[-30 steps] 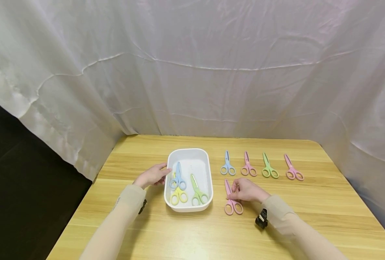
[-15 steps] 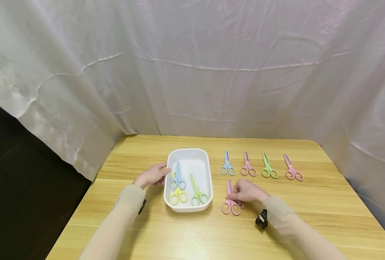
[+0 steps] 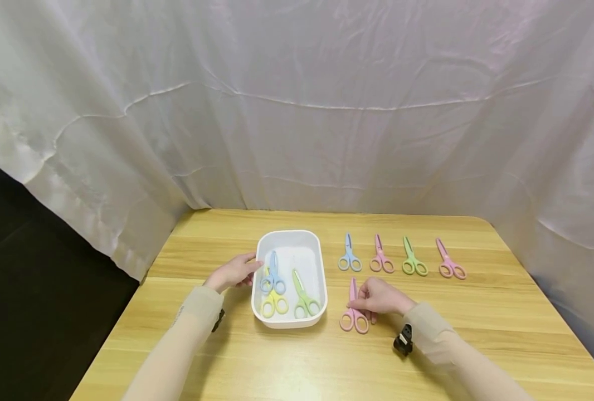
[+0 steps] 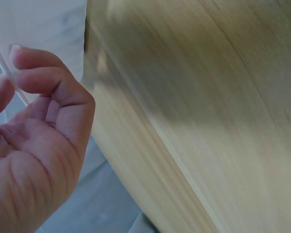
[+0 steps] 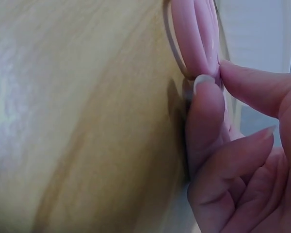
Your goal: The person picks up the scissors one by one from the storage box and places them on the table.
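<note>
Between thumb and fingers, my right hand pinches pink scissors near their middle, blades pointing away; the right wrist view shows the same pinch by my right hand on the pink scissors. My left hand grips the left rim of a white tray, thumb over the edge. In the left wrist view the fingers of my left hand curl at that wall. Inside the tray lie blue scissors overlapping yellow scissors, with green scissors on their right.
Across the back right of the wooden table is a row: blue scissors, pink scissors, green scissors and more pink scissors. A pale curtain hangs behind the table.
The pink scissors under my right hand have shifted slightly left, toward the tray, and their handles have swung left. My left hand keeps its place on the rim.
</note>
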The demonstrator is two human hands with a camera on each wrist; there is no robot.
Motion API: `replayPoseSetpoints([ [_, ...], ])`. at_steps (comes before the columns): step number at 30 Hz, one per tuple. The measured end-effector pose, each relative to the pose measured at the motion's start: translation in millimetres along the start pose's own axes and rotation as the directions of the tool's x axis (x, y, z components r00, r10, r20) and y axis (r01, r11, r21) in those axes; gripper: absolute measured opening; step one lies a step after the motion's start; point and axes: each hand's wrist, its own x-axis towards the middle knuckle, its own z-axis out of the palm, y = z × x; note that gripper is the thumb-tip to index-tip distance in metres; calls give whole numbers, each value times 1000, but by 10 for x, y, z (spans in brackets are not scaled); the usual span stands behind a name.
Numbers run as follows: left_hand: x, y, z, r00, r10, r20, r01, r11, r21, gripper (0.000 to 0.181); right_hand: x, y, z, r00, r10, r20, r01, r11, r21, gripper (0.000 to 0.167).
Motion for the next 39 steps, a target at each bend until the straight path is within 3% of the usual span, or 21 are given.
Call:
replayPoseSetpoints([
  [16, -26, 5, -7, 1000, 6, -18, -5, 999, 47, 50, 12, -8, -4, 1000, -15, -9, 15, 1000, 12, 36],
  [27, 3, 4, 6, 1000, 4, -22, -3, 998, 64, 52, 12, -45, -16, 995, 24, -101, -19, 999, 44, 34],
  [32, -4, 16, 8, 1000, -1, -25, 2, 998, 67, 52, 61, -91, -29, 984, -26, -174, 39, 996, 75, 33],
  [39, -3, 23, 7, 1000, -7, -25, 8, 998, 65, 49, 110, -249, -50, 971, -111, -213, 136, 985, 107, 29],
])
